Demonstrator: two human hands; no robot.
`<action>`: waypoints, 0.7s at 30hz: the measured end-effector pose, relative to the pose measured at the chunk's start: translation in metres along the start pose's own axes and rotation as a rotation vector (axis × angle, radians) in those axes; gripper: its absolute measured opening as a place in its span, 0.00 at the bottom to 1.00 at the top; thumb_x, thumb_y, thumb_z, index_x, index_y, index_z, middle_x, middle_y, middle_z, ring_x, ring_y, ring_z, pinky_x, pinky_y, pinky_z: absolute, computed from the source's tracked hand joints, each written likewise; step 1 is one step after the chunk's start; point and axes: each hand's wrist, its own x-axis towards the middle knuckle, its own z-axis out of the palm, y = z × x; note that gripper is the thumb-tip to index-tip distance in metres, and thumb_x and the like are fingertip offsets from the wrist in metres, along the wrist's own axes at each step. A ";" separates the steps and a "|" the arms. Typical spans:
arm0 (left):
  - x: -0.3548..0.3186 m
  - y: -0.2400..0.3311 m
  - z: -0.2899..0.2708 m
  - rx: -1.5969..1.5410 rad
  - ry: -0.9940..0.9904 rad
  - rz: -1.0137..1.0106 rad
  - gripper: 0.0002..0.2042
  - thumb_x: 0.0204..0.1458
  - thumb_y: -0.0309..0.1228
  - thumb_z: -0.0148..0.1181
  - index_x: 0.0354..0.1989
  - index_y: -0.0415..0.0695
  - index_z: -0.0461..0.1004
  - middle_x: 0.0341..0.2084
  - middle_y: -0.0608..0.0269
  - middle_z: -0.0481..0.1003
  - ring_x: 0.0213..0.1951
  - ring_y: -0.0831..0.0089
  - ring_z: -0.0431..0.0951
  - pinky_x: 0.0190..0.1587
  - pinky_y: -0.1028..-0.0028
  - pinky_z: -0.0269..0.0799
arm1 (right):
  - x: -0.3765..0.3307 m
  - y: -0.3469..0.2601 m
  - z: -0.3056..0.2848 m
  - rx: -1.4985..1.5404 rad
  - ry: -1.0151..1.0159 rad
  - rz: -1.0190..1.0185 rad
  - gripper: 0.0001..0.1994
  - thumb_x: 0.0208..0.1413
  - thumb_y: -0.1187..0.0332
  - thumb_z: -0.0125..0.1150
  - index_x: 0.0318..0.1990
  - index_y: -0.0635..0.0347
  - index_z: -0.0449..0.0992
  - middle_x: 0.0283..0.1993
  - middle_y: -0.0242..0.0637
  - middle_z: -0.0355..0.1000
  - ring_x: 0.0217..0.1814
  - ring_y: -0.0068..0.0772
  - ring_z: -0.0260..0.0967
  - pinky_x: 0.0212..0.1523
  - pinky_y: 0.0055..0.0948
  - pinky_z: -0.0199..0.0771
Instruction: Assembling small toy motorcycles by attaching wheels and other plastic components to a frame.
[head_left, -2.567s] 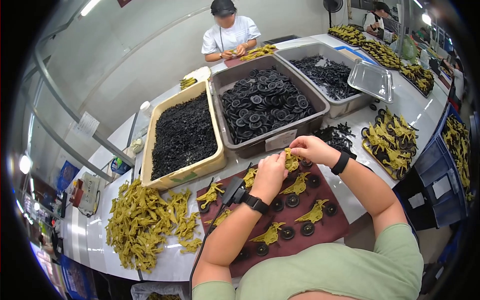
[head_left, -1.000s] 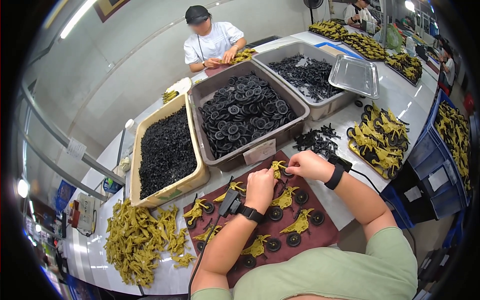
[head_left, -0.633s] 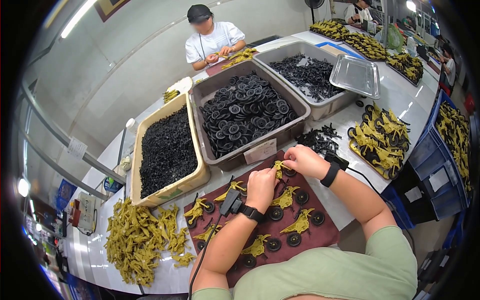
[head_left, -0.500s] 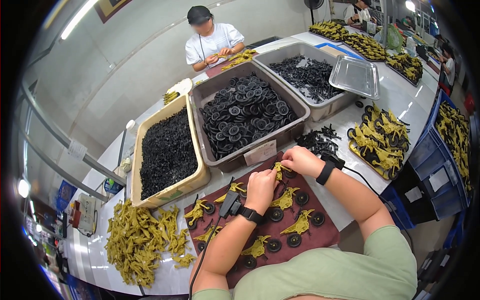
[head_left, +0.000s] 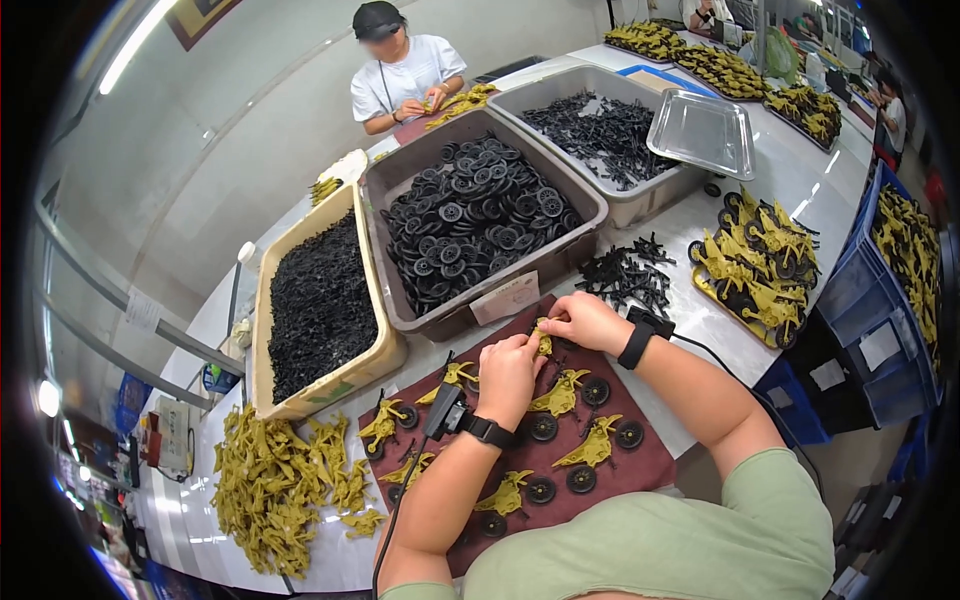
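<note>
At the far edge of a dark red mat, both hands close on one small yellow toy motorcycle frame. My left hand pinches it from the near left side, and my right hand has thumb and fingers at its right end. The fingers cover most of the piece, so its fitted parts are hard to see. Around my hands on the mat lie several yellow toy motorcycle bodies with black wheels on or beside them. Both wrists wear black bands with cabled devices.
Beyond the mat stand a cream bin of small black parts, a grey-brown bin of black wheels and a grey bin of black pieces. Yellow frames pile up left; a tray of assembled motorcycles sits right. A co-worker works opposite.
The bins and mat appear slightly shifted left and up as the view turns. Both hands keep their grip on the yellow frame, with only small finger movement.
</note>
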 end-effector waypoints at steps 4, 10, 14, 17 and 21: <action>0.004 0.001 -0.004 0.015 -0.069 -0.013 0.16 0.40 0.30 0.67 0.41 0.42 0.77 0.34 0.58 0.78 0.37 0.59 0.77 0.42 0.64 0.68 | -0.001 0.003 0.005 -0.079 0.030 -0.027 0.23 0.47 0.50 0.66 0.34 0.66 0.79 0.32 0.51 0.75 0.42 0.50 0.72 0.45 0.40 0.71; 0.006 0.020 -0.005 0.055 -0.097 -0.073 0.16 0.39 0.26 0.66 0.38 0.36 0.75 0.30 0.55 0.76 0.36 0.57 0.76 0.39 0.63 0.71 | -0.003 0.008 0.014 -0.126 0.090 -0.005 0.25 0.47 0.48 0.65 0.34 0.66 0.79 0.34 0.51 0.74 0.44 0.51 0.70 0.47 0.40 0.70; 0.005 0.011 0.005 0.094 -0.073 -0.034 0.17 0.40 0.25 0.63 0.40 0.32 0.71 0.30 0.50 0.75 0.36 0.53 0.76 0.40 0.61 0.72 | 0.000 0.006 0.004 -0.057 0.011 -0.036 0.25 0.49 0.46 0.63 0.37 0.65 0.79 0.33 0.51 0.74 0.42 0.47 0.72 0.45 0.37 0.71; 0.002 0.002 0.003 -0.011 0.037 -0.039 0.15 0.42 0.25 0.60 0.40 0.33 0.71 0.30 0.48 0.75 0.35 0.52 0.76 0.40 0.60 0.72 | 0.004 0.002 -0.003 0.347 -0.112 0.107 0.26 0.50 0.44 0.62 0.39 0.63 0.80 0.29 0.46 0.74 0.37 0.39 0.72 0.42 0.32 0.71; 0.006 0.001 -0.025 -0.237 0.077 -0.153 0.15 0.45 0.26 0.58 0.43 0.38 0.75 0.29 0.46 0.76 0.33 0.51 0.77 0.37 0.62 0.73 | 0.001 0.005 -0.016 0.411 -0.112 -0.354 0.27 0.51 0.48 0.64 0.54 0.56 0.73 0.44 0.35 0.70 0.44 0.26 0.66 0.42 0.27 0.68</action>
